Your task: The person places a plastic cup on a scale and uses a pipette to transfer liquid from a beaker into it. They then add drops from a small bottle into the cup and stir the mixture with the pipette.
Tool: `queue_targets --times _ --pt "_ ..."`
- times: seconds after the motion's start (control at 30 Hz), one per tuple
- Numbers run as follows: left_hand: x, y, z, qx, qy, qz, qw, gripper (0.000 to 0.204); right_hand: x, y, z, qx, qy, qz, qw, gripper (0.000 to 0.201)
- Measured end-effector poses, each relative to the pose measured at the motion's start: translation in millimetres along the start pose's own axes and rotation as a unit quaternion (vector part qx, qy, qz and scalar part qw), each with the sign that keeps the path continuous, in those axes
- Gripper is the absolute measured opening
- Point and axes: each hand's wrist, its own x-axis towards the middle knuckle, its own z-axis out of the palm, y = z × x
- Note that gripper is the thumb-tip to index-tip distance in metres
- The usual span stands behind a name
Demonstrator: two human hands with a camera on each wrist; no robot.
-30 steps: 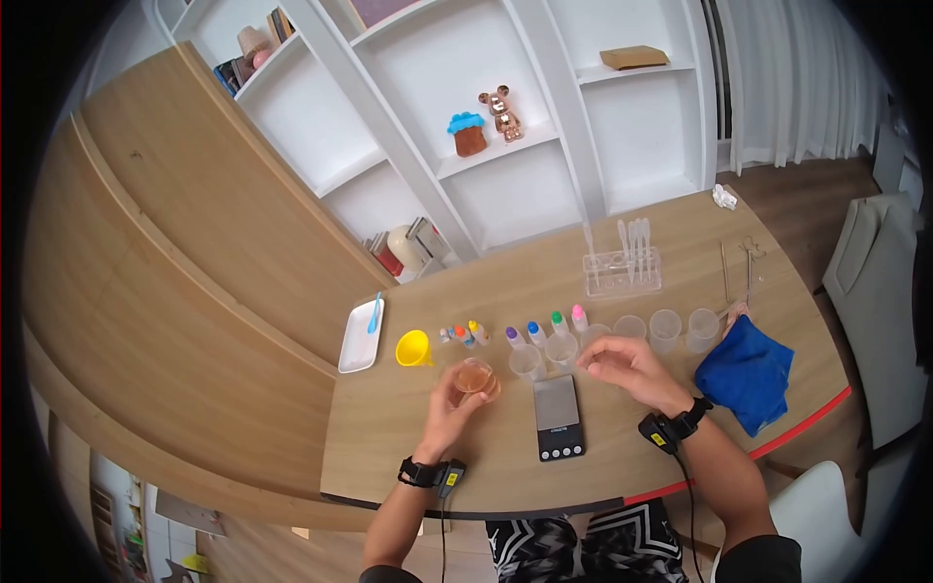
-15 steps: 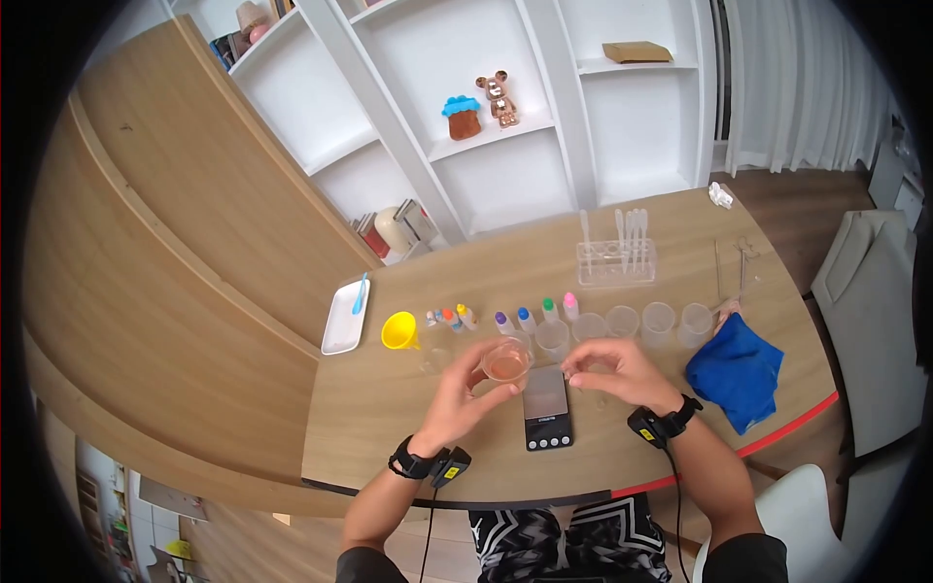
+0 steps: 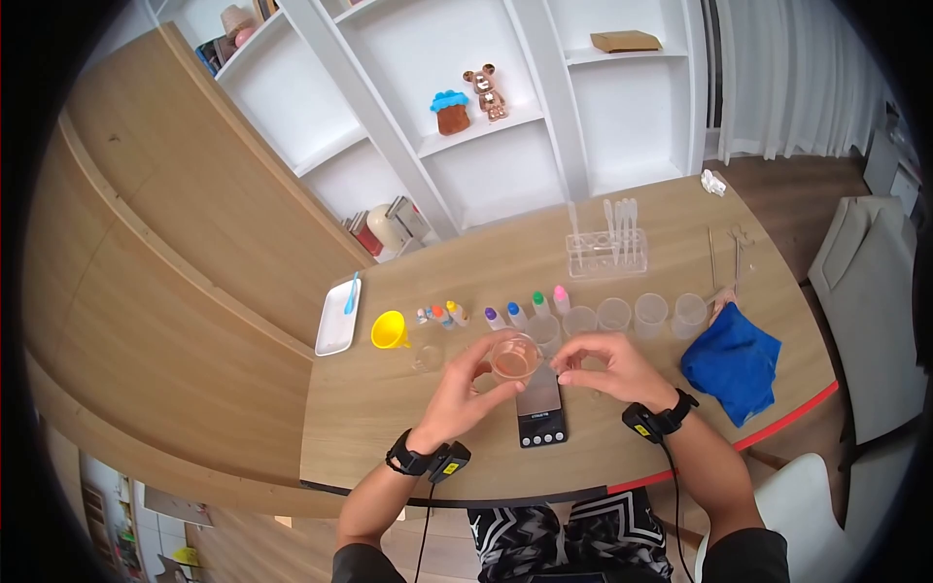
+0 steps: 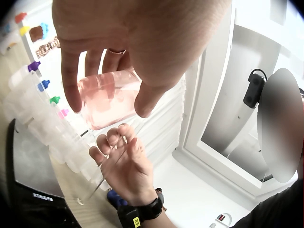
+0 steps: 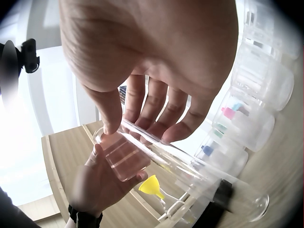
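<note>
My left hand [image 3: 459,391] grips a clear cup [image 3: 513,361] of pale pink liquid round its side, tilted in the left wrist view. It hovers over the far end of a black digital scale [image 3: 542,430]. Just to the right, my right hand [image 3: 624,373] pinches a slender clear tube [image 5: 187,164] between thumb and fingertips. One end of the tube overlaps the cup in the right wrist view; the other slants down past the palm. In the left wrist view the tube [image 4: 102,183] looks thin against the curled fingers.
Clear cups [image 3: 651,313] stand in a row behind the hands, with color-capped bottles [image 3: 536,303] nearby. A yellow funnel [image 3: 390,330] and white tray [image 3: 336,325] are left. A pipette rack [image 3: 607,255] stands at the back; a blue cloth [image 3: 731,364] lies right.
My left hand has carried the cup rightward to the scale's far end. My right hand has come slightly left and the two hands are closer together.
</note>
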Motion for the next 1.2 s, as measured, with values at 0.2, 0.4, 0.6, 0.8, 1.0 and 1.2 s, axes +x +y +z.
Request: queue_targets --times 0.2,0.4,0.6,0.8,1.0,1.2 --pt "1 4 0 0.014 -0.02 -0.006 1.0 0.067 2 2 3 -0.01 0.024 -0.043 0.999 0.019" --pt "3 5 -1 0.048 -0.026 0.021 0.998 0.068 1 2 3 -0.03 0.028 -0.043 0.998 0.019" --pt "5 8 -4 0.094 -0.029 0.037 0.994 0.068 1 3 3 -0.044 0.031 -0.042 0.998 0.019" --pt "5 12 -5 0.104 -0.03 0.045 0.993 0.068 1 0 3 -0.048 0.028 -0.039 0.998 0.02" --pt "6 13 -6 0.101 -0.035 0.045 0.993 0.068 1 2 3 -0.05 0.025 -0.041 0.998 0.021" --pt "7 16 -6 0.101 -0.034 0.054 0.993 0.067 1 0 2 -0.049 0.02 -0.039 0.998 0.021"
